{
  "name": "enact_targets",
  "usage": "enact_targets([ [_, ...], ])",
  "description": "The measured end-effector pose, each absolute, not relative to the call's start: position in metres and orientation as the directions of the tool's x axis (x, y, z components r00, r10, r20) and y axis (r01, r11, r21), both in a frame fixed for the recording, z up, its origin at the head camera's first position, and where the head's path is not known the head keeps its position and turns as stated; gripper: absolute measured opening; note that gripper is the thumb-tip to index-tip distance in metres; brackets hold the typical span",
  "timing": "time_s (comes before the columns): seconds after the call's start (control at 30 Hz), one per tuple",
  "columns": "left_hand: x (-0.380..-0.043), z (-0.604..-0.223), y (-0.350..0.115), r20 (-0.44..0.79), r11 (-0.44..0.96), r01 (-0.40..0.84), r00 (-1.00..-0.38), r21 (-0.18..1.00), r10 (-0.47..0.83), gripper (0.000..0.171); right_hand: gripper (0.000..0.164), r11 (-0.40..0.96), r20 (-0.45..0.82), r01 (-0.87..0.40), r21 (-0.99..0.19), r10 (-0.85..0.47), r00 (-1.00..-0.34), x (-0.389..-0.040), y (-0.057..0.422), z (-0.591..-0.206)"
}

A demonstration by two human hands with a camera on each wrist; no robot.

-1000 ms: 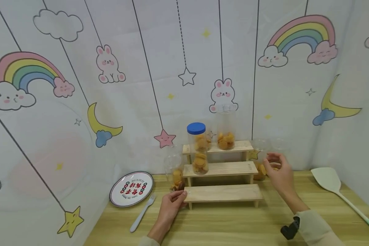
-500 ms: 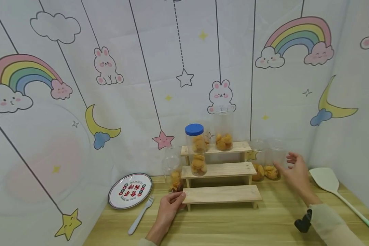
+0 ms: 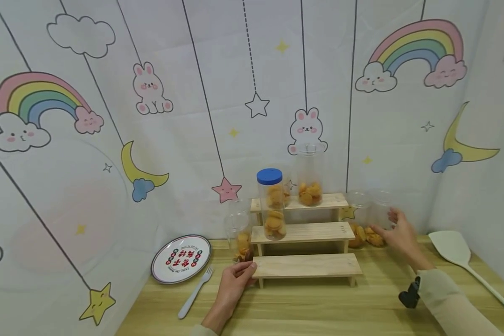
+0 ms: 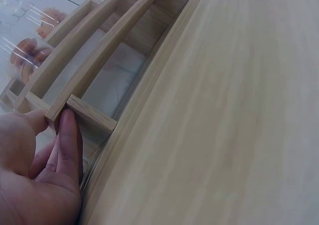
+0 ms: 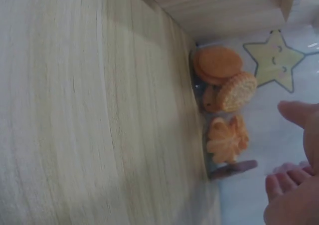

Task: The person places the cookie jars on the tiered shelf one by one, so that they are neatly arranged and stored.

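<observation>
A three-tier wooden display stand (image 3: 306, 266) stands on the table. My left hand (image 3: 233, 282) pinches the left end of its lowest tier, thumb above and fingers beneath, as the left wrist view confirms. To the right of the stand are two clear lidless jars with cookies at the bottom. Beside the outer jar (image 3: 380, 205) is my right hand (image 3: 399, 235), thumb and fingers spread apart; whether it touches the clear wall I cannot tell. Its flower-shaped cookies (image 5: 227, 139) show near the fingers in the right wrist view. A blue-lidded cookie jar (image 3: 270, 200) stands on the middle tier.
On the top tier is a clear cookie jar (image 3: 310, 186), with more cookies partly hidden behind the blue-lidded jar. Another clear container (image 3: 238, 228) stands left of the stand. A plate (image 3: 181, 259) and fork (image 3: 195, 293) lie at left, a pale spatula (image 3: 451, 247) at right.
My right hand moved right, past the front of the outer jar, then came slightly back left beside it. The left hand keeps its hold on the stand, which has not visibly shifted.
</observation>
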State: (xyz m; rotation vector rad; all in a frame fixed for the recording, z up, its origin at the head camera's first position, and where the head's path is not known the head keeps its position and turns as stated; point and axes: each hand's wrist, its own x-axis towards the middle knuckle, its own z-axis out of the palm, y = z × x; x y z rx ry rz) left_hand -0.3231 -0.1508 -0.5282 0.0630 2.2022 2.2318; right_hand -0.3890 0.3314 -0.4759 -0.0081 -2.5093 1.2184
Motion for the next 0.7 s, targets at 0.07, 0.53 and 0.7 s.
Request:
enact_targets([
  [0.07,-0.323,-0.528,-0.15,0.02,-0.015,0.02,-0.999,1.0,0.033,0.049,0.099,0.619,0.307,-0.144,-0.772,0.166,-0.937,-0.389,0.331,-0.477],
  [0.53,-0.322,-0.527,-0.15,0.03,-0.015,0.03,-0.999,0.999,0.031,0.049,0.095,0.586,0.387,-0.193,-0.787,0.226,-0.894,-0.37,0.33,-0.474],
  [0.7,-0.322,-0.528,-0.15,0.031,-0.01,0.03,-0.999,0.999,0.03,0.049,0.096,0.576,0.393,-0.197,-0.793,0.237,-0.888,-0.355,0.326,-0.467],
])
